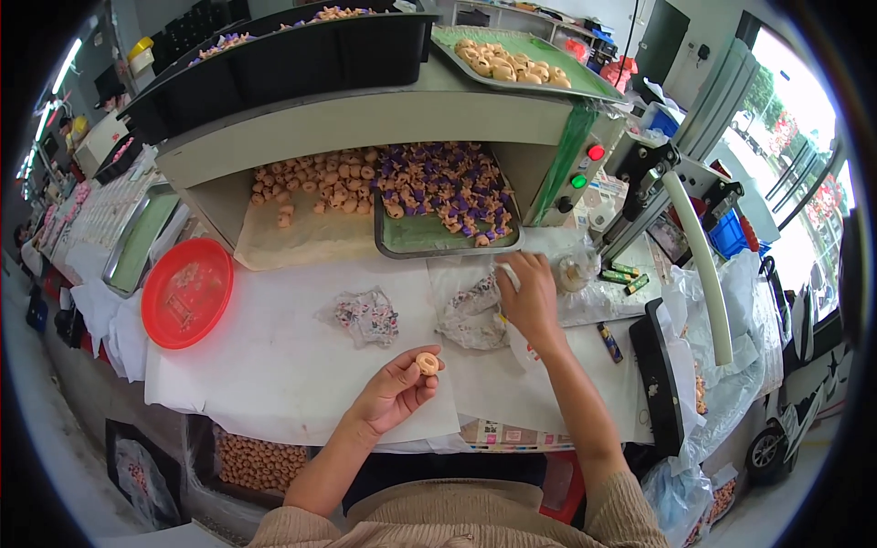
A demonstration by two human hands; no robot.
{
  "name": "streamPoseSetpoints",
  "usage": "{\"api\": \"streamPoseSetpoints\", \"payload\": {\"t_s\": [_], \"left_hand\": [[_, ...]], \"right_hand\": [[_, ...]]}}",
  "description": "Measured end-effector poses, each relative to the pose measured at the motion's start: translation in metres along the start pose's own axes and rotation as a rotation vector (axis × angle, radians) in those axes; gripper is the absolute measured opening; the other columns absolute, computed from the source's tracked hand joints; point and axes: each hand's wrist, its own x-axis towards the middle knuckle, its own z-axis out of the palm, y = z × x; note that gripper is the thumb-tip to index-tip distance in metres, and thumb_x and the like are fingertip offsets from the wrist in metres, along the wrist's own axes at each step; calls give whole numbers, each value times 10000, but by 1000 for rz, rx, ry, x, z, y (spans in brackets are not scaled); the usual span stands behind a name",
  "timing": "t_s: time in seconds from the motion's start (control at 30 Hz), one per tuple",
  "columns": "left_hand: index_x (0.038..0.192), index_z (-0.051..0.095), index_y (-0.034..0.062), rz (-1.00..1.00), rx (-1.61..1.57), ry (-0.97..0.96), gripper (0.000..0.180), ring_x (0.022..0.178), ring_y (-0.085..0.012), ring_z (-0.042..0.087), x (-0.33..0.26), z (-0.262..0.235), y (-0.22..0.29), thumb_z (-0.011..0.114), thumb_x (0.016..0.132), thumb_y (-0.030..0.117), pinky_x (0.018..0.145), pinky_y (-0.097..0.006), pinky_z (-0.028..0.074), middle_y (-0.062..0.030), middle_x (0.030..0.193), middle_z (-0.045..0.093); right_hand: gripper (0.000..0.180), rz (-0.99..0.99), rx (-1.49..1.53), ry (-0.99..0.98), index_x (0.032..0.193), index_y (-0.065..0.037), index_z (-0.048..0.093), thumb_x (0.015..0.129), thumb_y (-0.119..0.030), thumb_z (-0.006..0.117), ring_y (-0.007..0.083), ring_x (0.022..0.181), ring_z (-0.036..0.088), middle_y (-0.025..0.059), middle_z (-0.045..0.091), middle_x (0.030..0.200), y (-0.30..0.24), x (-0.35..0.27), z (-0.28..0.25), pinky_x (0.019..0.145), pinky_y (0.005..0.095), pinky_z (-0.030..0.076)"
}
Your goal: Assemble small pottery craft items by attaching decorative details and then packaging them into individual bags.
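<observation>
Between the thumb and fingers of my left hand (398, 388) is a small tan hollow doll head (427, 363), its round opening facing up. My right hand (532, 297) reaches over the table with bent, closed fingers, above a crumpled clear bag (475, 320); what the fingertips hold, if anything, is hidden. Left of it lies a small bag of dark and red specks (368, 317). Farther back, many tan doll heads (333, 178) lie on brown paper beneath a box-like machine (365, 114). Beside them a tray (411, 248) holds small tan and purple figures (448, 187).
A red round plastic dish (169, 306) sits at the left. Small green tubes (637, 284) and a dark tube (609, 342) lie at the right, near a black tray (660, 384). A lamp arm (699, 265) overhangs that side. On top stand a black bin (292, 78) and another tray (585, 78).
</observation>
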Motion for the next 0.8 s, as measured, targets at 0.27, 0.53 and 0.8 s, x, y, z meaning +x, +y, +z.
{"api": "streamPoseSetpoints", "payload": {"t_s": [0.27, 0.53, 0.8], "left_hand": [[1330, 434, 15, -13, 40, -22, 433, 926, -140, 615, -10, 7, 6, 564, 936, 140, 831, -256, 545, -100, 1147, 577], [1319, 437, 12, -7, -21, -56, 425, 934, -148, 615, -15, 4, 13, 562, 938, 151, 841, -258, 541, -113, 1129, 583], [1286, 489, 29, 8, 130, 60, 362, 942, -141, 631, 7, 9, -1, 544, 952, 156, 845, -263, 544, -63, 1079, 605]], "right_hand": [[142, 148, -337, -258, 851, -72, 687, 754, -175, 685, 352, 783, 636, 149, 664, 797, 30, 79, 69, 677, 455, 505], [222, 68, 172, -265, 956, 2, 674, 757, -81, 725, 224, 785, 681, 148, 687, 880, -6, 68, 33, 719, 301, 529], [196, 406, 781, -331, 1033, 20, 659, 840, -12, 669, 124, 871, 632, 81, 655, 962, -55, -49, -16, 779, 238, 504]]}}
